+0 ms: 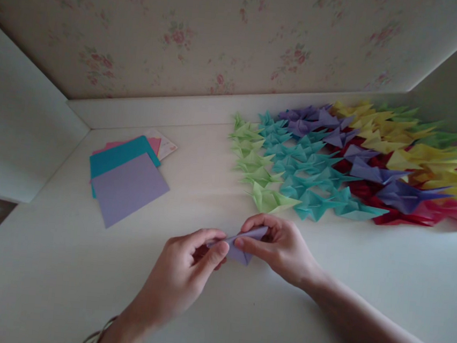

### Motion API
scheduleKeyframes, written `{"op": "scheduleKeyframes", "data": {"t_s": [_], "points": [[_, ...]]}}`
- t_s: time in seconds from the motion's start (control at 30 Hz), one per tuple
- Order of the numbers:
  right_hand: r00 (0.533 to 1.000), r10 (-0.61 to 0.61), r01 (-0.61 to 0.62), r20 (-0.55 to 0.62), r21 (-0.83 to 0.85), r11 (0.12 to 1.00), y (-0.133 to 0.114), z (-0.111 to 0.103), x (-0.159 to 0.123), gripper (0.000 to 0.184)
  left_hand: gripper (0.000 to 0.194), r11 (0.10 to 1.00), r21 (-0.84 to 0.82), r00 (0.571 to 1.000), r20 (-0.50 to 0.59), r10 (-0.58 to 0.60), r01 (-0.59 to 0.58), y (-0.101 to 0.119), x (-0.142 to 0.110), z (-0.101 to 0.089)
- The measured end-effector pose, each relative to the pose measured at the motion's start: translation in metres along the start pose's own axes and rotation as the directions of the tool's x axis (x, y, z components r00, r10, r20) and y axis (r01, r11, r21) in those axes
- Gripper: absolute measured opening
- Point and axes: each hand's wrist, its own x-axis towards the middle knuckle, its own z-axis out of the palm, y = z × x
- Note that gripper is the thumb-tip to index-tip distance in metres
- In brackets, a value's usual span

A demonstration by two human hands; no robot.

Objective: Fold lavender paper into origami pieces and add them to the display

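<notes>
Between both hands is a partly folded piece of purple origami paper (240,254), held above the white table. My left hand (190,262) pinches its left end between thumb and fingers. On the other end, my right hand (277,245) grips the paper with the thumb on the near side and the fingers behind. A pointed flap hangs down between the two hands. My fingers hide part of the folds. Just beyond my right hand lie folded paper cranes, the nearest being a light green crane (271,198) and a teal crane (315,202).
Rows of purple cranes (376,169), yellow cranes (427,163) and red ones fill the right back of the white table (80,286). At the left lies a stack of paper squares, a purple sheet (129,191) over a teal sheet (123,156). Floral wallpaper (233,42) rises behind.
</notes>
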Motion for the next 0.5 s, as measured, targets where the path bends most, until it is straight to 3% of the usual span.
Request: {"op": "scheduleKeyframes", "data": {"t_s": [0.3,0.5], "points": [[0.999,0.017,-0.018,0.045,0.016,1.000,0.0047,0.0038,-0.0008,0.031,0.021,0.989,-0.144,0.999,0.032,-0.039,0.043,0.0009,0.0023,-0.0001],[0.999,0.022,-0.021,0.026,-0.017,1.000,0.0053,0.0041,-0.0007,0.027,0.023,1.000,-0.011,1.000,0.022,-0.022,0.022,-0.0018,0.0025,0.0010]]}}
